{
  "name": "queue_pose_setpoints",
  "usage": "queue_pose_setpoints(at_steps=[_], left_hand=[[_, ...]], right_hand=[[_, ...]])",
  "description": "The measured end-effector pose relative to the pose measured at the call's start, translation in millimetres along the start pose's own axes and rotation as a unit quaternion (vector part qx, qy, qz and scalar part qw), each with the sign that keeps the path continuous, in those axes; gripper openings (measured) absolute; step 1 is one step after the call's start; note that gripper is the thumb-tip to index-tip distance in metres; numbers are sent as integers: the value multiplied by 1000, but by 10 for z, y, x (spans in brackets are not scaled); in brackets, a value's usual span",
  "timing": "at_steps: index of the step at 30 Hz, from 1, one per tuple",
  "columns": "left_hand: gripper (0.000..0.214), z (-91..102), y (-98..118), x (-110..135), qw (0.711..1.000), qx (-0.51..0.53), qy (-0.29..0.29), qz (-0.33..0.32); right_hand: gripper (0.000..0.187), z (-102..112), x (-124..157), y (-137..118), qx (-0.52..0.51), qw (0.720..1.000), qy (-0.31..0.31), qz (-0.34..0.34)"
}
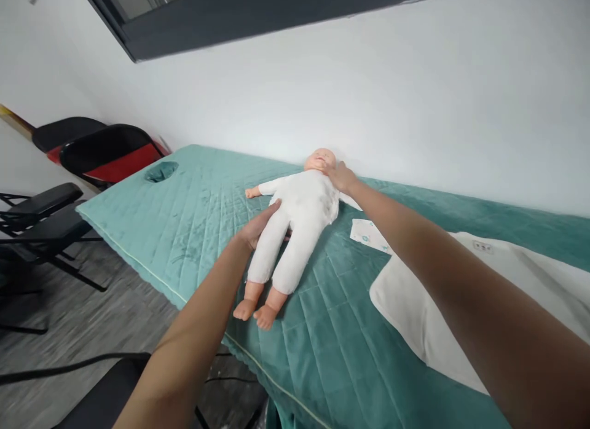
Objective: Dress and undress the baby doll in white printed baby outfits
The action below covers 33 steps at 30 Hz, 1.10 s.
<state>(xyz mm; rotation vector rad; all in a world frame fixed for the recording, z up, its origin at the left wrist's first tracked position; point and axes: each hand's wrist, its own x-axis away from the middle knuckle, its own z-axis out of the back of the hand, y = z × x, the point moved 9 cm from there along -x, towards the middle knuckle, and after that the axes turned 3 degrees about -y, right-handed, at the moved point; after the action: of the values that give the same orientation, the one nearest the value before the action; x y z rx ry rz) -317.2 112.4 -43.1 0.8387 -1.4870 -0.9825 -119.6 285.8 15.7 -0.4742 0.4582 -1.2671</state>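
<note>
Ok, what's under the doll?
The doll lies on a green quilted cover, with the left hand partly beneath one leg. Its torso covers whatever is under its back, so that cannot be seen.

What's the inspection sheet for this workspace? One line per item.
Surface: green quilted cover with a round hole toward the far left end.
Job's things: doll in a white body, lying face up.
Clutter: white cloth and small printed item, right of the doll.
Hands: left hand around a thigh; right hand by the neck, grip unclear.
Cables: thin dark line on the floor, possibly a cable.
Surroundings: white wall behind; dark chairs left.
</note>
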Motion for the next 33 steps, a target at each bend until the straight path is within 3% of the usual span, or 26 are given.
queue_pose_setpoints(at_steps=[3,6,10,13,16,19,21,24,28,31,33], left_hand=[[67,-185,65,-30,999,34,-28,-8],[66,-649,245,11,996,46,-64,-37],[67,-1726,438,202,987,59,-128,-82],[72,-2669,436,429,971,71,-196,-118],[78,-3470,325,640,949,24,-263,-170],[86,-3983,143,730,928,-80,-288,-222],[90,-4170,20,723,909,-181,-276,-255],[90,-4261,-124,655,891,-263,-252,-270],[76,-4110,-241,517,929,-201,-228,-213],[60,-3771,-128,420,940,-220,-99,-242],[46,-3536,69,442,896,-304,25,-324]], right_hand=[[95,140,102,91,-43,998,-23,-42],[100,658,295,201,-29,999,-2,-38],[103,1631,808,640,10,998,33,-51],[104,2246,1359,1208,52,993,42,-98],[103,2602,1925,1850,68,985,35,-153],[101,2715,2394,2383,58,979,40,-194],[97,2658,2602,2611,46,976,37,-207],[92,2482,2745,2802,39,973,27,-224],[91,2390,2682,2874,66,976,-1,-206],[93,2548,2538,2802,138,976,-26,-166],[86,2727,2451,2678,196,966,1,-169]])
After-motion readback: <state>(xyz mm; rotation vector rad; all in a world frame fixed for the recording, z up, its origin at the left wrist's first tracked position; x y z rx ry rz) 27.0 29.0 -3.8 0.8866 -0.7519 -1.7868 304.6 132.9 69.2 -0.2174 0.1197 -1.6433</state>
